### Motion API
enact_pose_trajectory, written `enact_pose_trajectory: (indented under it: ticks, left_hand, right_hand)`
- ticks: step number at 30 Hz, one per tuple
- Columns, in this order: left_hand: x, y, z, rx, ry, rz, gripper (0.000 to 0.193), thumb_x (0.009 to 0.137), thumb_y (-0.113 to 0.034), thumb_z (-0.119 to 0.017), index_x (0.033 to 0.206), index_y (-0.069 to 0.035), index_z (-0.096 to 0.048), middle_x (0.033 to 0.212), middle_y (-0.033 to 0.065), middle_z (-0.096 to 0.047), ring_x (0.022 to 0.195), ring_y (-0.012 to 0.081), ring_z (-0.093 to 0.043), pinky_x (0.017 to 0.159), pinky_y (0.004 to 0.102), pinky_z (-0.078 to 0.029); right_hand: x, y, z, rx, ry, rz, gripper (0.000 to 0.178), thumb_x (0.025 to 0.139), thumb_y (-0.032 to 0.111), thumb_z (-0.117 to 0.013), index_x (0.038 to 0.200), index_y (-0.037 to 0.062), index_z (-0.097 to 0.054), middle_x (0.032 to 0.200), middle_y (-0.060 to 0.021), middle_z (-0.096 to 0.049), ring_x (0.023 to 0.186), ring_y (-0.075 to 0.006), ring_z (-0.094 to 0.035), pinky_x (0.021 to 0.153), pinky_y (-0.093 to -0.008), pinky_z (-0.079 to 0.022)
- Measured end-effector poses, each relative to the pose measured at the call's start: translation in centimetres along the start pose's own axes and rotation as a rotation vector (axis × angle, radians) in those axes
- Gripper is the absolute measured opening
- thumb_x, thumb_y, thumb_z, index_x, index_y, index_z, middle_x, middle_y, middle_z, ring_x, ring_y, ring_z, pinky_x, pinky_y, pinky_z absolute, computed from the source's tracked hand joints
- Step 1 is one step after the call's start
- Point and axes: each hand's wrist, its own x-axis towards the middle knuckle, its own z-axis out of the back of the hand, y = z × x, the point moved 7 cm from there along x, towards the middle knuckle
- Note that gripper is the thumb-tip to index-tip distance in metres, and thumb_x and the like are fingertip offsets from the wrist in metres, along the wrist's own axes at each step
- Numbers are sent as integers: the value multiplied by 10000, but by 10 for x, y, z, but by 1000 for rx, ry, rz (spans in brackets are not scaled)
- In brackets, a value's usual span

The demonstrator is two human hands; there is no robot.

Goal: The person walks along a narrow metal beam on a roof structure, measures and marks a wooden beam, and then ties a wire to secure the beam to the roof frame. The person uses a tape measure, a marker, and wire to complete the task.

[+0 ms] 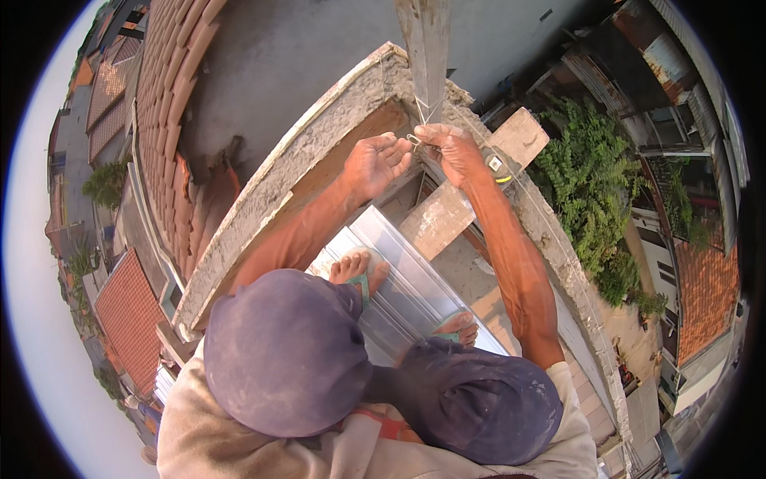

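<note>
My right hand [452,153] pinches a thin pale string [413,140] between thumb and fingers, just below a wooden post [427,56]. The string runs around the foot of the post, and a small loop of it shows at my fingertips. Close on the left, my left hand [377,166] is raised with its palm partly turned up and its fingers loosely extended; nothing visible lies in it. Beside my right wrist, a tape measure [498,168] with a yellow-green edge rests on or against a wooden plank [519,137].
Rough masonry walls [319,120] meet at a corner around me. My sandalled feet [361,271] stand on ribbed pale metal sheets [403,279]. Beyond the right wall is a drop to a yard with a leafy tree [590,176]; tiled roofs [171,72] lie left.
</note>
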Motion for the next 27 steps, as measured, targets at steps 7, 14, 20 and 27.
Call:
enact_pose_trajectory:
  ticks: [7,14,20,27]
  left_hand:
    - [-21,-11,-72,1034,239,-574,622,806,-134,-868,1321,20,-555,1246,170,-674,1142,234,-678,945,360,-570]
    - [-22,-24,-83,1251,7,-706,262,828,-74,-816,1037,30,-697,919,126,-768,876,171,-749,760,330,-595]
    - [-25,-24,-84,1262,58,-700,101,893,-63,-739,929,31,-729,833,134,-779,791,164,-750,728,322,-577]
    - [-6,-18,-65,1012,190,-466,199,1001,-138,-622,1004,32,-725,832,93,-742,721,159,-692,703,316,-542]
  right_hand:
    - [6,-2,7,92,-105,33,273,807,128,-901,944,28,-686,878,-55,-693,799,-126,-641,696,-253,-468]
    - [0,1,-4,180,-159,-4,302,796,113,-904,921,48,-637,846,-58,-673,681,-131,-627,628,-252,-493]
    - [-3,4,-6,177,-126,-11,332,815,201,-902,923,74,-614,860,-68,-681,718,-150,-601,768,-338,-473]
    - [-9,4,-16,236,79,-73,303,954,200,-766,1214,55,-706,954,-3,-691,877,-128,-604,861,-366,-484]
